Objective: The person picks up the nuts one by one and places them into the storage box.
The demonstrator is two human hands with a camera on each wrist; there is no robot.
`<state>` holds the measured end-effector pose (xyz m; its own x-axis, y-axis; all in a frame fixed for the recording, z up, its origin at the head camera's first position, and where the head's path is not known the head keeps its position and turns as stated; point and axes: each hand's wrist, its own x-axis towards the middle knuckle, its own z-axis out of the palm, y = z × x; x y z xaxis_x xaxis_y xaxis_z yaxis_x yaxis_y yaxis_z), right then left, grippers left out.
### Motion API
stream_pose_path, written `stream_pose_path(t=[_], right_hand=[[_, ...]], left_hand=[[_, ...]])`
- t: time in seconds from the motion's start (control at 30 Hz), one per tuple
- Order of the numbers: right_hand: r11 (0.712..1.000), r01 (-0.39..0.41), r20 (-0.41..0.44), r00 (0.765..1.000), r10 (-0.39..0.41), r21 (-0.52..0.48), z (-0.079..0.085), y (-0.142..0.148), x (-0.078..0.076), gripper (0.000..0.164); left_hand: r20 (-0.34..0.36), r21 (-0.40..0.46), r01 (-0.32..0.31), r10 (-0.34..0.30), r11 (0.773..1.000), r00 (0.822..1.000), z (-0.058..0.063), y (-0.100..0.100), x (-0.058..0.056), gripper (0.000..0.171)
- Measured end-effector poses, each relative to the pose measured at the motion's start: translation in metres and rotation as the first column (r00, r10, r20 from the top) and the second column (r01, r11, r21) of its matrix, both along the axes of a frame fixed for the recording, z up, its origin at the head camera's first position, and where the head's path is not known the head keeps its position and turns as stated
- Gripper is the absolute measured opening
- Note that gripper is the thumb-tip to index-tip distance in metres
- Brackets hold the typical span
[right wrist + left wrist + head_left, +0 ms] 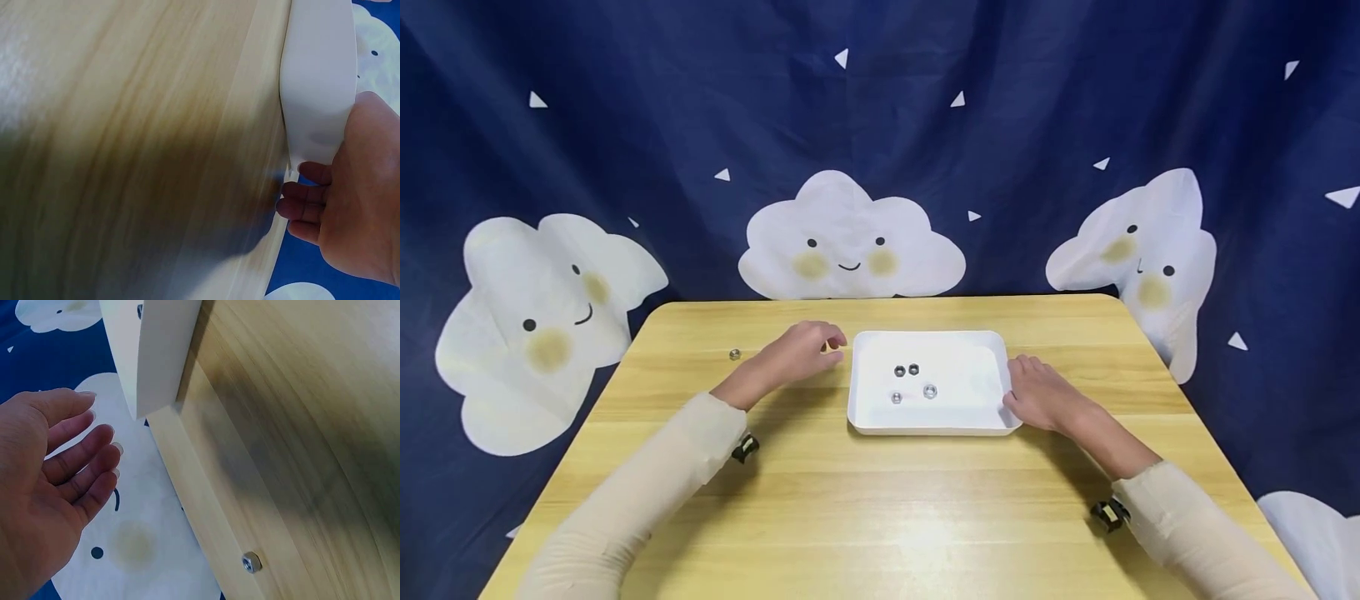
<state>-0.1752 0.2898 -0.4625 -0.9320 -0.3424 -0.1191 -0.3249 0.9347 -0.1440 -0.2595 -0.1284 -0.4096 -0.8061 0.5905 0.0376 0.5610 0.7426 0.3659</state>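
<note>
A shallow white tray (966, 423) lies on the table with two dark hex nuts (899, 371) and two silver hex nuts (930, 391) inside. At its right side my right hand (1043, 393) grips the wall, thumb over the rim and fingers outside. The right wrist view shows those fingers curled beside the end of the tray (319, 81). My left hand (802, 352) hovers just off the tray's left side, fingers loosely bent and nothing in them. Behind that hand, one more silver hex nut (735, 354) rests on the table, also visible as a nut (251, 562) in the left wrist view.
The wooden table (865, 508) has rounded far corners. Directly behind its far edge hangs a dark blue curtain (692, 100) printed with white clouds. Small black devices (746, 448) are strapped under both sleeves.
</note>
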Motion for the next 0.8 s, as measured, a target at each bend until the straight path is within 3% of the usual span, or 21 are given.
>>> stream_pose_path(t=[0.33,0.57,0.8], right_hand=[[1.0,-0.002,-0.009,1.0,0.002,-0.001,0.002,0.0,0.002,0.056],[1.0,-0.001,-0.005,1.0,0.001,-0.003,-0.001,-0.001,0.001,0.056],[1.0,0.005,-0.004,1.0,-0.005,-0.002,-0.001,0.001,0.001,0.058]], left_hand=[[-0.01,0.008,-0.037,0.037,0.999,0.999,-0.005,-0.017,-0.002,0.026],[0.015,0.004,-0.103,0.103,0.995,0.995,-0.01,-0.032,-0.002,0.028],[0.034,0.029,-0.111,0.11,0.993,0.993,-0.012,-0.046,-0.004,0.03]])
